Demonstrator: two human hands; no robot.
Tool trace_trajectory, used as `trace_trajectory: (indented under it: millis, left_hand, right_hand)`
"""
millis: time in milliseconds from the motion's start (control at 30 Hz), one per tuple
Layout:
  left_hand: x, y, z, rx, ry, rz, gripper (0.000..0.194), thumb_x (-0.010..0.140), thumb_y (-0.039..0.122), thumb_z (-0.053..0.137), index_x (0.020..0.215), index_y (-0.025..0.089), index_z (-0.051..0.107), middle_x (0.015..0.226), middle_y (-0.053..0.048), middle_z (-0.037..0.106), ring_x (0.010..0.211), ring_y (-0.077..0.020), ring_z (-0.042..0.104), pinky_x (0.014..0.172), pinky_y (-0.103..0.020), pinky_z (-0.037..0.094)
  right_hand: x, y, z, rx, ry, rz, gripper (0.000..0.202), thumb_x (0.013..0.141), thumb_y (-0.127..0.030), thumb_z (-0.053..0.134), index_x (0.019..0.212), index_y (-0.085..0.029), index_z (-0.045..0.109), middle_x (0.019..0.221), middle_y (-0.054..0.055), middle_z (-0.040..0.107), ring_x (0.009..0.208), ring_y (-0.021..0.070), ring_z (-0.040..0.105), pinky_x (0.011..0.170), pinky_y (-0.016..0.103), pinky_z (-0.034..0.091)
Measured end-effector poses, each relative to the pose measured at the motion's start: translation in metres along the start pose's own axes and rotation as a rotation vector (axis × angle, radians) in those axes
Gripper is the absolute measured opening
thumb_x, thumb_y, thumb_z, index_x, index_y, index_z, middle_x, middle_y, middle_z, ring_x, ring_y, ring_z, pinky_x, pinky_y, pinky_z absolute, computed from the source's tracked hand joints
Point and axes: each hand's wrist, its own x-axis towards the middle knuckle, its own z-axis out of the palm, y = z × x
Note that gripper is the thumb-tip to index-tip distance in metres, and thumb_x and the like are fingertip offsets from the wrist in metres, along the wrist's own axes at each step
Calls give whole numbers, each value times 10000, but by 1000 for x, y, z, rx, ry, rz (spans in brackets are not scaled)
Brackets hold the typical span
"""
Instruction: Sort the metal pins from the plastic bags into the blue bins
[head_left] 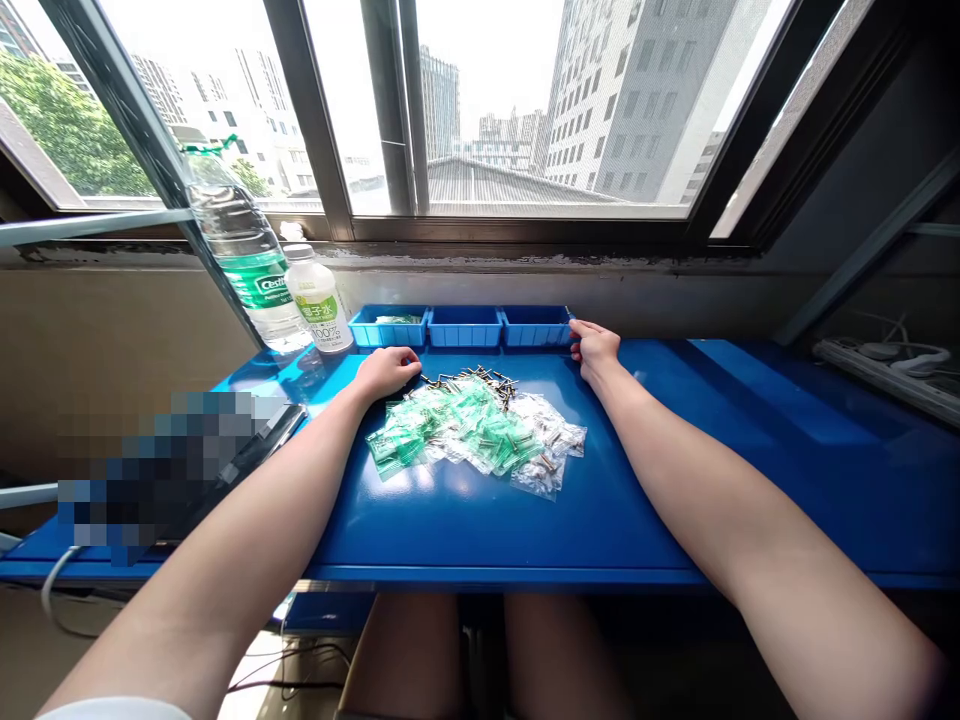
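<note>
A pile lies mid-table: green-tinted plastic packets, clear packets of small metal parts, and loose dark screws along its far side. My left hand rests at the pile's far left edge, fingers curled together; what they hold, if anything, is hidden. My right hand is at the right end of the right blue bin, thumb and finger pinched. A tiny dark piece like a screw shows at those fingertips. Beside that bin stand the middle blue bin and the left blue bin, which holds green-tinted packets.
A large water bottle and a smaller white bottle stand at the back left. A dark, partly pixelated object lies on the left of the blue table. A power strip sits far right. Windows line the back.
</note>
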Motion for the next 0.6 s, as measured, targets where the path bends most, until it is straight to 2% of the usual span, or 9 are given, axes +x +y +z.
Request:
trace_trajectory:
  millis: [600]
  left_hand:
    - [-2, 4, -2, 8, -4, -9, 291, 768, 458, 509, 869, 261, 698, 856, -14, 714, 747, -173, 614, 598, -246, 399]
  right_hand:
    - [7, 6, -3, 42, -34, -43, 106, 753, -201, 689, 833, -131, 686, 575, -25, 584, 384, 50, 426, 299, 163, 295]
